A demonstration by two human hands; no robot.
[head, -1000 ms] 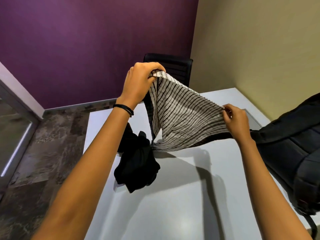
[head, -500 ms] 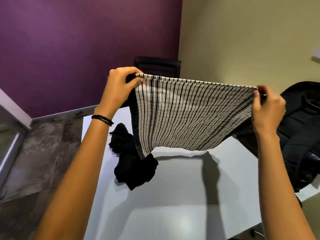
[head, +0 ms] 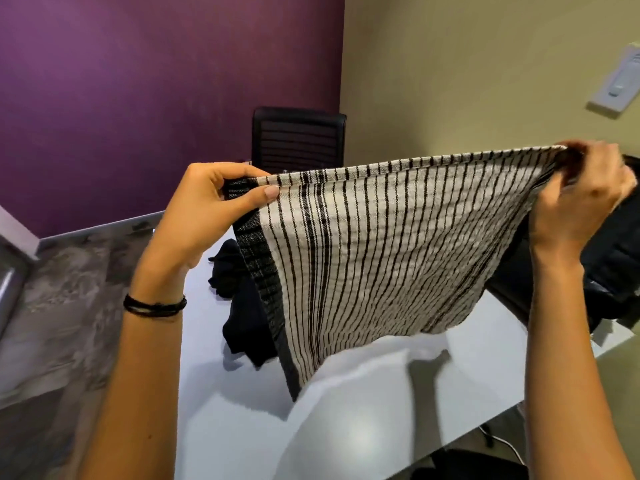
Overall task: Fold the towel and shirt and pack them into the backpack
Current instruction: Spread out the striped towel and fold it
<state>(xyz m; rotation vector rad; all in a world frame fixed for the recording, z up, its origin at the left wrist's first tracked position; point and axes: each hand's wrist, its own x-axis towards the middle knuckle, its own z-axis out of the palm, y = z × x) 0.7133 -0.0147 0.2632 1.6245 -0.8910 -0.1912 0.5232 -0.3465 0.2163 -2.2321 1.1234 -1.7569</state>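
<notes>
R hand [head: 585, 199] has gone up & out to the right since 1 s ago. It was low by the table [head: 346, 427], now about level w/ L hand [head: 207, 209]. Hands are wider apart. The towel [head: 374, 244], slanted & bunched then, is pulled flat btwn them, top edge taut, lower edge higher. The shirt [head: 239, 306] is now half hidden behind it, below L hand.
</notes>
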